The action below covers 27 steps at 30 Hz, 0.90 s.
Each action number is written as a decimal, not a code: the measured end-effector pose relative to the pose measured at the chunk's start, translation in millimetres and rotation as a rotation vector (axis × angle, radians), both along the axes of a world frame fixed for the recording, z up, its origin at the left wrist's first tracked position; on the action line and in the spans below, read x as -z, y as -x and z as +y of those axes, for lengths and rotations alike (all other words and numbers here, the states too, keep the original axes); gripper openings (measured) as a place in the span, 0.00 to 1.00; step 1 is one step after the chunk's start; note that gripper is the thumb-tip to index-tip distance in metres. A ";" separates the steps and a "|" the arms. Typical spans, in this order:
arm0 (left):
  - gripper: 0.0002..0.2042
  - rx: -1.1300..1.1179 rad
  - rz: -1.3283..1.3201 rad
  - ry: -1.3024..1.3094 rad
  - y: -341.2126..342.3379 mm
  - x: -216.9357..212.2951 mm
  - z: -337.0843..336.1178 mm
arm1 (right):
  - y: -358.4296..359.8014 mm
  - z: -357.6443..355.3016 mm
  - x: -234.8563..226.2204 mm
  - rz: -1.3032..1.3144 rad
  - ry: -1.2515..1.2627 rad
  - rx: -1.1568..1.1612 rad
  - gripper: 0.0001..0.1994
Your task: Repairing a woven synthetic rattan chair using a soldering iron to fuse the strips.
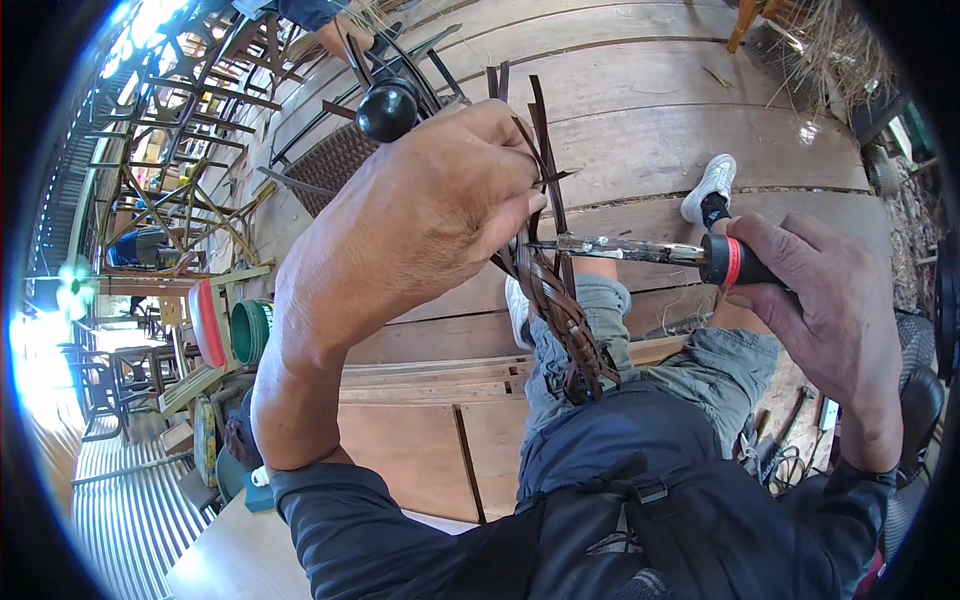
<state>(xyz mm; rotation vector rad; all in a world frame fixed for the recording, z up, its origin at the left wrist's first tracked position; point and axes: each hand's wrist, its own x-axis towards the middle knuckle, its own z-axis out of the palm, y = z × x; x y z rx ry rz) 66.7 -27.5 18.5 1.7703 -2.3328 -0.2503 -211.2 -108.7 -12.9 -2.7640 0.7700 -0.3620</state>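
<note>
My left hand [450, 190] is closed at the top of a braid of flat dark brown strips [560, 310], with loose strip ends sticking up past its fingers. The braid hangs down toward my lap. In my right hand [825, 290] is a screwdriver-like tool [640, 248] with a black end and a red ring. Its thin metal tip points left and meets the strips just below my left fingers; whether it passes between them is hidden. Beyond my left wrist are a shiny black ball [388, 110] and a brown woven panel [325, 165] on a dark frame.
Wooden planks [640, 95] make up the floor. Stacked bamboo-like chair frames [170, 150] stand at the left, near a green bucket [250, 332] and a red-and-white container [207, 322]. Dry fibres [825, 45] hang at the far right. Another person's leg [335, 35] shows at the top.
</note>
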 end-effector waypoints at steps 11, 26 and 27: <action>0.06 0.018 0.065 -0.004 1.1 -0.1 -0.2 | -3.1 5.9 -18.1 0.055 0.017 0.015 0.18; 0.07 0.038 0.053 0.030 2.9 0.9 -3.7 | 8.7 5.4 -19.5 0.123 0.018 0.011 0.21; 0.07 0.034 0.050 0.030 3.4 0.1 -2.2 | -8.9 6.0 -27.0 0.120 0.024 0.009 0.21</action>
